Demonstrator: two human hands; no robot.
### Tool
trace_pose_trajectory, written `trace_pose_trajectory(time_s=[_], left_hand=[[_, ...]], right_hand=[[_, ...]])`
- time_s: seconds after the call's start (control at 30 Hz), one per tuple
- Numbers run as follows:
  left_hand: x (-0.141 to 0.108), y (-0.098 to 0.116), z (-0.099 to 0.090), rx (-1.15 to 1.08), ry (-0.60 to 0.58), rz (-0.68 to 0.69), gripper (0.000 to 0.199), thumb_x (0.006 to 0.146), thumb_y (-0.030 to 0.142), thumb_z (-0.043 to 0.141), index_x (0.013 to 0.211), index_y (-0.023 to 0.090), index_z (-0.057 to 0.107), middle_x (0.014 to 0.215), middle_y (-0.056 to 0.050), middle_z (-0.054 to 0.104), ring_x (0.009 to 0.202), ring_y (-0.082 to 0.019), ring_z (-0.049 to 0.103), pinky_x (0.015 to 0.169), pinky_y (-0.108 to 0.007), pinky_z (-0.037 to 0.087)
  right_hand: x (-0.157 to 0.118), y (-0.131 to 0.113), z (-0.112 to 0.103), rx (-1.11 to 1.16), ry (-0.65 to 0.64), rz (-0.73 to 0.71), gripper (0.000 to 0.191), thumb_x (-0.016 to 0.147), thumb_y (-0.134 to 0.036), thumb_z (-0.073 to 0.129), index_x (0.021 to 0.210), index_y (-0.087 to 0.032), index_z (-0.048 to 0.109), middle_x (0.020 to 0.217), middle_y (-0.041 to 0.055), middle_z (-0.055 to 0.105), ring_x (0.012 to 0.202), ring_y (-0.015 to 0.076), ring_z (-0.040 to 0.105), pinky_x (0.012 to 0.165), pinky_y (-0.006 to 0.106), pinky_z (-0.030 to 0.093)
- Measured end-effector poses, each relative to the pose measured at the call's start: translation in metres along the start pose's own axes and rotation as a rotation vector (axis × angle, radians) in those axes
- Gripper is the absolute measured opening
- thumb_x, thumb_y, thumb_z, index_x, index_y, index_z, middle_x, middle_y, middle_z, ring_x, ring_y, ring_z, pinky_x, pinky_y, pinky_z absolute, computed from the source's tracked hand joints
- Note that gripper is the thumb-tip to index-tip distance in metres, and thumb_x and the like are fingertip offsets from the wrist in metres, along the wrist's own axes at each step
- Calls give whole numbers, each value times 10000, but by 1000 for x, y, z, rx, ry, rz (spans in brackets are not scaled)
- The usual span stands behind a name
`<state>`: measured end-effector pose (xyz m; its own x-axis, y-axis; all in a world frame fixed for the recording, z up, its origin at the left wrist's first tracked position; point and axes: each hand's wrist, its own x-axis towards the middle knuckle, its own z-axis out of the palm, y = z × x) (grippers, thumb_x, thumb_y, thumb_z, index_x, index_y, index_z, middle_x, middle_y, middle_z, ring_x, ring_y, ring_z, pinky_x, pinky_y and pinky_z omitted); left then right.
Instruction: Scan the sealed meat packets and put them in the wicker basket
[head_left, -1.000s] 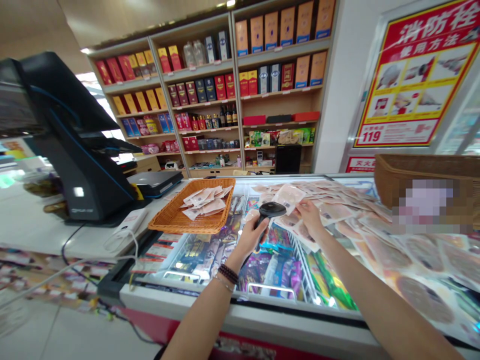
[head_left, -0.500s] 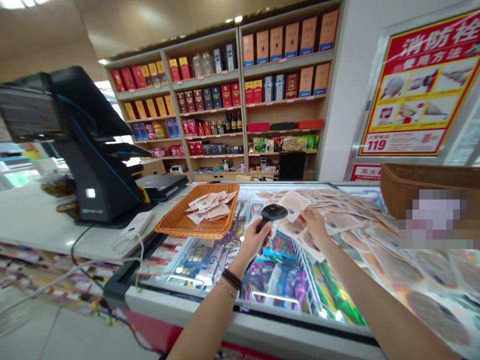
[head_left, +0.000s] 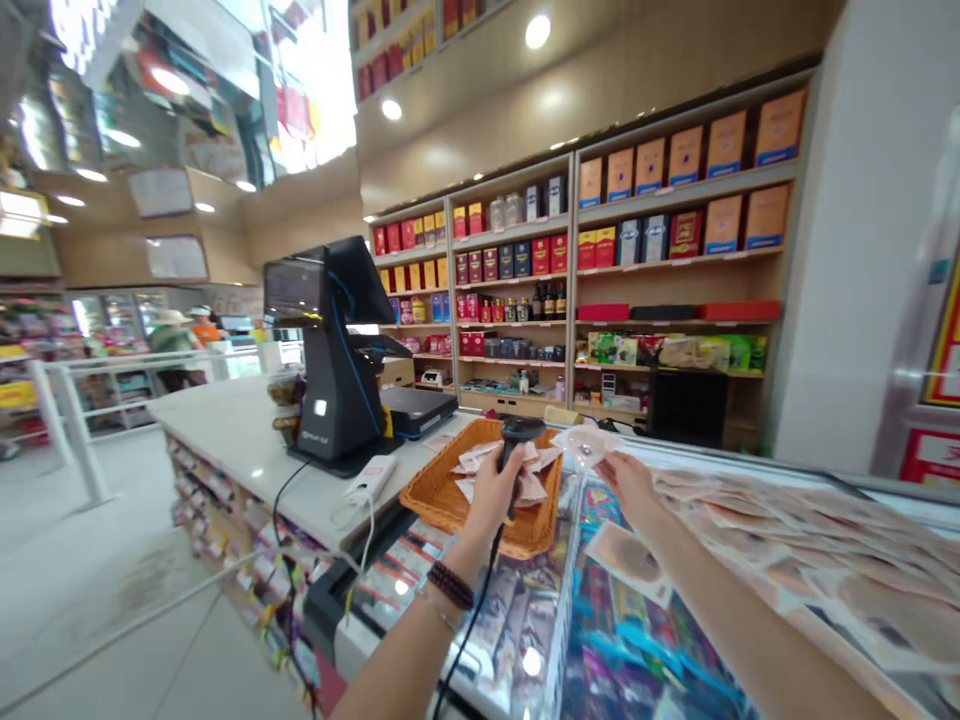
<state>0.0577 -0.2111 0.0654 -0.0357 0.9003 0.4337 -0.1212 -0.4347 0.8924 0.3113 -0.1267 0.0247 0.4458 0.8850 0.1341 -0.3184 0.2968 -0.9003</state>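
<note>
Scanner (head_left: 523, 430), packet (head_left: 585, 443) now nearer basket (head_left: 444, 494)

Freezer's glass top (head_left: 517, 610): 1 wicker basket (head_left: 429, 500), 1 loose packet (head_left: 628, 560), overlapping packets (head_left: 817, 535) at right. White table (head_left: 225, 408) beside: black terminal (head_left: 334, 385), flat scale (head_left: 421, 408).

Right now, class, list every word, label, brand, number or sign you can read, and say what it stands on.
No text reads with certainty.
Angular black plastic display terminal: pale lettering low on its stand, too blurred.
Red rectangular wall sign at the right edge: white characters, cut off and blurred.
Orange-and-blue cardboard boxes on light-brown wooden shelves: print too small.
Flat pale plastic packet in the right hand: nothing legible.
</note>
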Motion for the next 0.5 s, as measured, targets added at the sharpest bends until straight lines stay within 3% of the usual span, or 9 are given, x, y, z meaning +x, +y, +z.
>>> trace_pose_trajectory(time_s=[0.17, 0.27, 0.37, 0.5], left_hand=[[11, 5, -60, 112, 157, -5, 786, 734, 990, 793, 792, 225, 623, 648, 11, 616, 469, -113, 530, 446, -238, 405], [10, 1, -88, 148, 230, 1, 772, 732, 971, 801, 826, 226, 619, 640, 24, 602, 470, -112, 524, 458, -234, 396], [6, -7, -110, 163, 246, -13, 756, 758, 960, 788, 832, 229, 609, 652, 24, 605, 459, -112, 511, 451, -239, 372], [-1, -14, -121, 172, 311, -34, 754, 765, 959, 785, 848, 229, 619, 658, 28, 609, 458, -114, 518, 449, -236, 361]], right_hand=[[-8, 10, 93, 16, -81, 135, 334, 745, -191, 930, 775, -283, 610, 668, -21, 745, 697, 195, 811, 697, 254, 730], [-19, 18, 132, 37, -167, 199, 286, 742, -115, 924, 839, -253, 693, 747, 14, 805, 774, 215, 850, 717, 250, 731], [-27, 25, 147, 38, -268, 248, 256, 769, -92, 907, 937, -240, 782, 895, 66, 869, 926, 244, 894, 813, 284, 755], [-31, 27, 126, -4, -351, 238, 250, 739, -35, 872, 867, -244, 820, 1014, 87, 901, 1066, 249, 894, 934, 287, 748]])
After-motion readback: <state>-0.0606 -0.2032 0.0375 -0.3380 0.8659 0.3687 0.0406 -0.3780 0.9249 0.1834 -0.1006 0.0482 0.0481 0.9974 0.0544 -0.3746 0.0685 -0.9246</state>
